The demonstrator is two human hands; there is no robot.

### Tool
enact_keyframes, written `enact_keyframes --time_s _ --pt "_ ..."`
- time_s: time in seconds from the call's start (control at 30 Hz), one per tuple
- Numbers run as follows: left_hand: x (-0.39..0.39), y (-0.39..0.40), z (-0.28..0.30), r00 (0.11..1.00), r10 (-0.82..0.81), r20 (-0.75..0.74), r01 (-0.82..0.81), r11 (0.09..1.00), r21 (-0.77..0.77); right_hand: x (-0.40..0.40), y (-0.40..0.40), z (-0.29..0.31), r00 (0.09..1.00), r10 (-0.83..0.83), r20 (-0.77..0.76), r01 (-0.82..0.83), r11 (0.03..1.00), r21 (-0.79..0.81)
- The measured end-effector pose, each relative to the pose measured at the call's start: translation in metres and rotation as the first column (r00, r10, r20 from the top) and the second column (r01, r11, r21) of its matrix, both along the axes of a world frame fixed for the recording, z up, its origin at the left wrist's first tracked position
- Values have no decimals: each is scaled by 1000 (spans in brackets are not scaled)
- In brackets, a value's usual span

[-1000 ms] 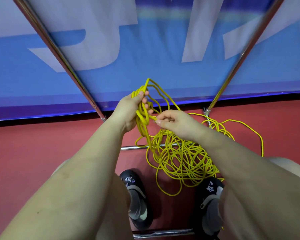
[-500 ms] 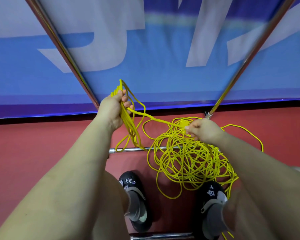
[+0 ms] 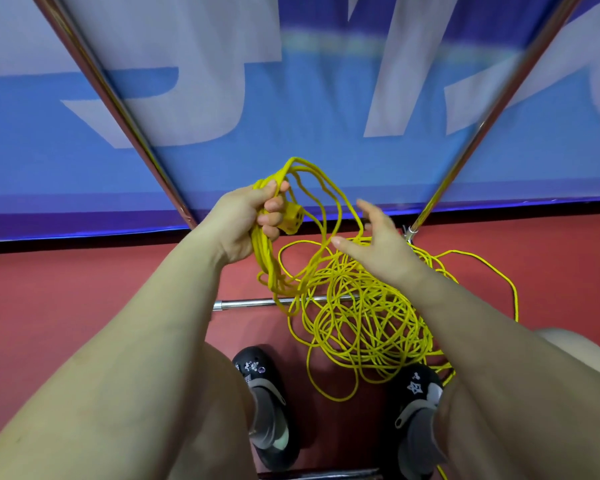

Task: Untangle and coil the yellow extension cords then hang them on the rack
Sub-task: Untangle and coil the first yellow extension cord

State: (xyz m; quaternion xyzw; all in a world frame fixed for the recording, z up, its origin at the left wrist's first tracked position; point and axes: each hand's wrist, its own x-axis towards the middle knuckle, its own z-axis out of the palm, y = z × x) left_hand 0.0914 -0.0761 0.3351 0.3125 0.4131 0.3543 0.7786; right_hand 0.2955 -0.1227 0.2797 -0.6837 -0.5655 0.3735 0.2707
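The yellow extension cord [image 3: 361, 317] lies mostly as a tangled heap on the red floor [image 3: 84, 306] between the person's shoes and the rack's low crossbar [image 3: 250, 303], while a few gathered loops hang from the left hand [image 3: 246, 220], whose fingers curl round them with the yellow socket end [image 3: 291, 220] just beside. The right hand [image 3: 378, 240] hovers with fingers spread and holding nothing, just right of the loops and above the heap, so it is nearer the loose strands running down-right. The slanted rack poles [image 3: 492, 123] flank both hands, and cord drapes across the crossbar, where it may snag.

Head-worn view, steeply downward, close
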Motion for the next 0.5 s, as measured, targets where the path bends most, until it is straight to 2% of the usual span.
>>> enact_keyframes --time_s 0.1,0.2,0.3,0.4,0.5 --pt "7 -3 1 990 -134 -32 133 990 -40 -2 7 14 999 -52 -1 52 988 149" --pt "10 -8 0 953 -285 -108 279 958 -64 -4 11 20 1000 25 -1 -24 978 207" --pt "10 -13 2 910 -387 -149 379 922 -80 -2 13 17 995 95 -1 -94 983 159" --pt "7 -14 5 892 -423 -161 418 906 -63 2 12 7 990 137 20 -138 989 42" --pt "4 -15 7 894 -405 -193 408 913 -26 6 9 3 972 206 -111 -210 977 -34"
